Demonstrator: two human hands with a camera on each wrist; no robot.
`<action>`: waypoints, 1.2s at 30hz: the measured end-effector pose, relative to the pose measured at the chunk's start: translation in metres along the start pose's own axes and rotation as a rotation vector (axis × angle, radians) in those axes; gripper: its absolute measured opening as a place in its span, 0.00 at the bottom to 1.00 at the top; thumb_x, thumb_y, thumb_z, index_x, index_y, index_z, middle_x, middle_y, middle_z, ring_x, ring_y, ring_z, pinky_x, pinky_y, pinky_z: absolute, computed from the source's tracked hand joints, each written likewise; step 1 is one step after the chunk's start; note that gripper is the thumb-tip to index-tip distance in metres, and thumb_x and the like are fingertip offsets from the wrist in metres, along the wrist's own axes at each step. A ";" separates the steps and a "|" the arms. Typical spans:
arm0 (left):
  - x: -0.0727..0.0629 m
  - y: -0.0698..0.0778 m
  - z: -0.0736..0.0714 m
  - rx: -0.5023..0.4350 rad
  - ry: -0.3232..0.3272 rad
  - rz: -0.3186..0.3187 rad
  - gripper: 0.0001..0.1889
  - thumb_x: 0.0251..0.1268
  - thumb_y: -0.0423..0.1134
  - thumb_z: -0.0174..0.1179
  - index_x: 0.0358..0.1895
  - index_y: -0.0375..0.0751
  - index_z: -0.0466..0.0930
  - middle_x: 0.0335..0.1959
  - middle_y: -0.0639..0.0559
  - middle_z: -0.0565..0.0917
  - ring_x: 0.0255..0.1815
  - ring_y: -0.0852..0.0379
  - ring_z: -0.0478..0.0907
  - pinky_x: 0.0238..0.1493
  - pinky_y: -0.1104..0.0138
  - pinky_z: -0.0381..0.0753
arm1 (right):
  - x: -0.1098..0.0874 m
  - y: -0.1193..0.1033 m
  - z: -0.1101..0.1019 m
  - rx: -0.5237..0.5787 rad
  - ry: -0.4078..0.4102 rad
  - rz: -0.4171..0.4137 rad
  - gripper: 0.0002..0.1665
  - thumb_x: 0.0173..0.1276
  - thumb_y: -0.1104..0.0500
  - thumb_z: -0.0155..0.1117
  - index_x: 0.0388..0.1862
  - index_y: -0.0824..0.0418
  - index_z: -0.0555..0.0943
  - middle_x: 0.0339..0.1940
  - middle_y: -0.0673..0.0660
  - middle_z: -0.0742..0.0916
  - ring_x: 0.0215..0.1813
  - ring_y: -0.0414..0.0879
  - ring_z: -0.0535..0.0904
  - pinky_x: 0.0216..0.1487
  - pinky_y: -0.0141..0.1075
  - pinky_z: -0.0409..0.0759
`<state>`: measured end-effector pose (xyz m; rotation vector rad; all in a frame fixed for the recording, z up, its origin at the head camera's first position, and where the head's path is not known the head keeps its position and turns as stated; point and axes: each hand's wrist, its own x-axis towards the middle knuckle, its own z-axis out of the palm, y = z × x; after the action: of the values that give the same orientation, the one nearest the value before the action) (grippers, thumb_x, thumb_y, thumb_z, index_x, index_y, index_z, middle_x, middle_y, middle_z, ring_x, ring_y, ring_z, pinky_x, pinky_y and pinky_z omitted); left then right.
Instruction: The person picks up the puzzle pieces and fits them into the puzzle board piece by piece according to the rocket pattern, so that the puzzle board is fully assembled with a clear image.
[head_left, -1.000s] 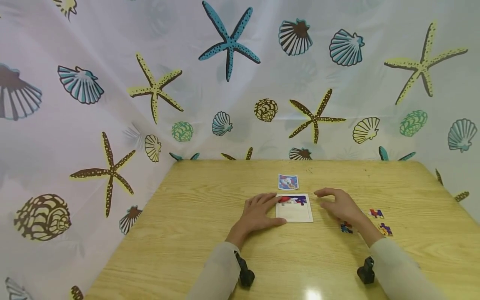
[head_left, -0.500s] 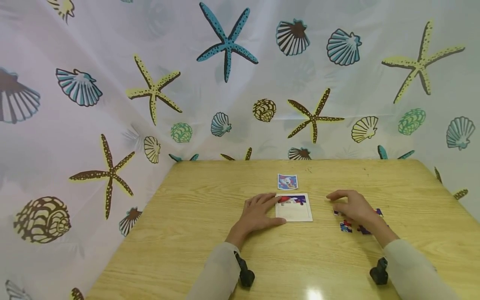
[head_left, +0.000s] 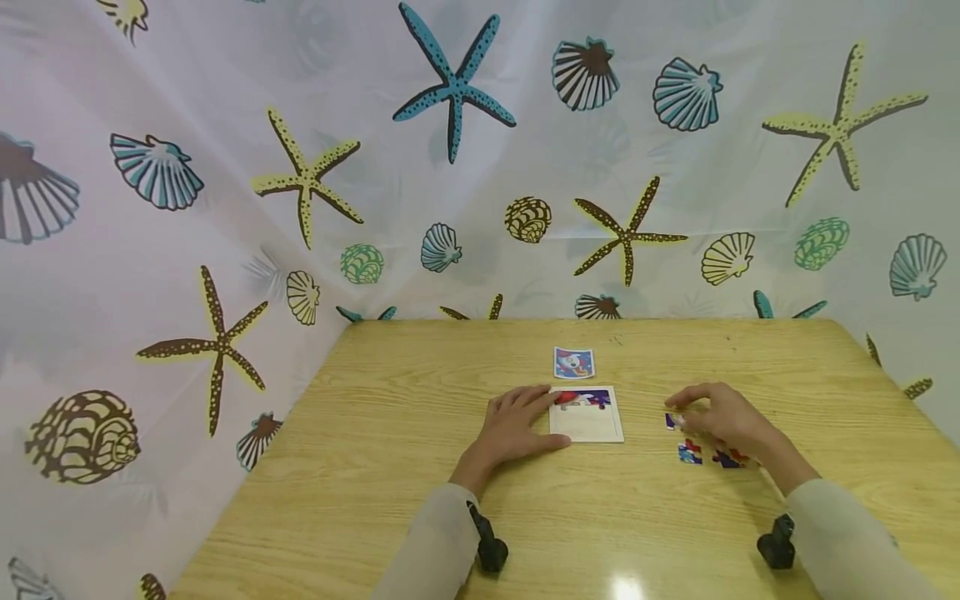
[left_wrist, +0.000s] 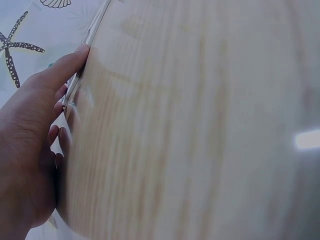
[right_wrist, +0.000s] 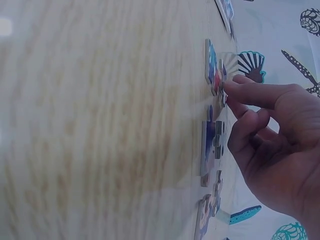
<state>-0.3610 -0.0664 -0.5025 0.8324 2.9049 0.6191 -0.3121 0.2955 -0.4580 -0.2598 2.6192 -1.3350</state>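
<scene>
My left hand (head_left: 516, 423) rests at the left side of a white puzzle tray (head_left: 592, 427), thumb along the near edge and fingertips over the upper left corner. A red, white and purple row of joined pieces (head_left: 598, 398) fills the tray's top. Over on the right, my right hand (head_left: 731, 421) reaches down with thumb and forefinger parted around a purple-and-white puzzle piece (head_left: 670, 422) lying on the table. Nearer me lie a blue-and-red puzzle piece (head_left: 690, 452) and a dark purple-and-red one (head_left: 727, 458). In the right wrist view, several pieces (right_wrist: 208, 150) lie below the fingers; some are hidden by the hand.
Beyond the tray lies a small picture card (head_left: 573, 363) with a white figure on blue. The wooden table (head_left: 420, 392) ends at a curtain (head_left: 480, 267) printed with starfish and shells, which also runs along the left side.
My right hand has moved right, from beside the tray to over the loose pieces, and its fingertips have come down by one piece. The left hand stays put at the tray.
</scene>
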 end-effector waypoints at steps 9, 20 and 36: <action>0.000 -0.001 -0.001 0.001 0.009 0.011 0.45 0.66 0.70 0.60 0.83 0.59 0.61 0.83 0.56 0.60 0.82 0.45 0.53 0.74 0.43 0.52 | -0.002 -0.003 0.002 -0.006 -0.008 0.031 0.18 0.70 0.69 0.66 0.58 0.64 0.86 0.69 0.76 0.75 0.16 0.44 0.66 0.18 0.35 0.71; -0.001 -0.001 -0.001 0.000 0.019 0.028 0.45 0.66 0.71 0.59 0.83 0.59 0.61 0.83 0.55 0.61 0.82 0.45 0.53 0.73 0.42 0.53 | 0.000 0.000 0.000 -0.027 -0.006 -0.009 0.16 0.70 0.72 0.65 0.55 0.67 0.87 0.77 0.83 0.63 0.15 0.43 0.66 0.18 0.36 0.74; -0.001 -0.003 0.002 0.004 0.016 0.026 0.45 0.66 0.72 0.58 0.83 0.59 0.60 0.83 0.56 0.60 0.82 0.45 0.53 0.73 0.42 0.52 | 0.000 0.001 0.002 -0.030 -0.003 -0.032 0.19 0.69 0.70 0.66 0.59 0.69 0.85 0.66 0.79 0.77 0.19 0.45 0.73 0.19 0.38 0.77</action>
<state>-0.3613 -0.0683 -0.5060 0.8712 2.9148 0.6243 -0.3120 0.2949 -0.4599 -0.3088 2.6449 -1.3044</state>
